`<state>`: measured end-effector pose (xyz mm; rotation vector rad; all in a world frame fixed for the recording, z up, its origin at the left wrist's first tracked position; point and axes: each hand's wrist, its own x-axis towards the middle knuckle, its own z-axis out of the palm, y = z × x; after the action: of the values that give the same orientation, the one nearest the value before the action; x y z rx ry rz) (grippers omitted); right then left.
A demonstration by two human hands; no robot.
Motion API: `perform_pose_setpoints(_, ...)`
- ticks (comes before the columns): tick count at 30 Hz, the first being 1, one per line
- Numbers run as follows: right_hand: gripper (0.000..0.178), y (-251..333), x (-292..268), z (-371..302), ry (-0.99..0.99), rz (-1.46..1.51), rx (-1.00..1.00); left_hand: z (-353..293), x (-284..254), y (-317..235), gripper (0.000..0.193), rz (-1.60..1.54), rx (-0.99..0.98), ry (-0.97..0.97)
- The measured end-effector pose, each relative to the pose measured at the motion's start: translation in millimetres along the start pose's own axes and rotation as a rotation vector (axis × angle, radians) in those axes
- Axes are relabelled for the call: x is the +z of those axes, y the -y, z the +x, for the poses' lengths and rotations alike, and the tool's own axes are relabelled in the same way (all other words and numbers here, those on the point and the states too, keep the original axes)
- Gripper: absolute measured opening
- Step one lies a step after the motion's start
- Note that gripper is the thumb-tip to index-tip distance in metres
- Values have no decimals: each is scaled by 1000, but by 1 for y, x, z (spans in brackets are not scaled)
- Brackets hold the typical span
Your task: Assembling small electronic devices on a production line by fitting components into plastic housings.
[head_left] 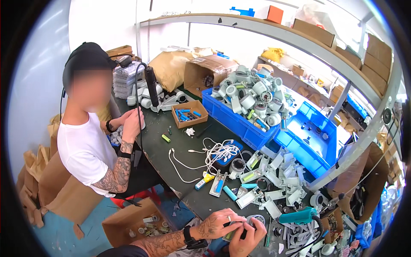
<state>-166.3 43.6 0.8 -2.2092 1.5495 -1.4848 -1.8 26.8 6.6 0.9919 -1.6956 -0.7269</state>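
Observation:
Near the front edge of the dark table, my left hand (216, 225), with a ring and a black wristwatch (193, 239), meets my right hand (247, 240). Fingers of both are closed around a small part, dark where it shows; the fingers hide most of it. A pale round piece (256, 218) shows just behind the fingertips. To the right lies a teal electric screwdriver (298, 215). Beyond the hands are opened whitish plastic housings (248, 198) and a blue battery cell (230, 193). A yellow and blue device (204, 180) lies to their left.
A coiled white cable (220, 154) lies mid-table. Behind stand a blue bin (239, 126) heaped with housings, another blue bin (327, 147) and a small carton (190, 124) of batteries. Another person (92, 145) works at the left. A carton (124, 227) sits below the table edge.

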Motion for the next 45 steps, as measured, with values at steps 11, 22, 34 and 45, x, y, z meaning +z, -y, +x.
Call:
perform_pose_setpoints(11, 8, 7, -10, 8, -21, -59, -120, -4, 11, -2, 19, 75, 45, -41)
perform_pose_setpoints(22, 7, 21, -1, 8, 55, -38, -171, -7, 12, 8, 14, -12, 68, -56)
perform_pose_setpoints(34, 33, 26, -2, 14, 9, -65, -255, -8, 16, 17, 14, -207, 100, -123)
perform_pose_setpoints(45, 37, 23, -2, 4, -11, -87, -216, -15, 13, 19, 16, -227, 11, -31)
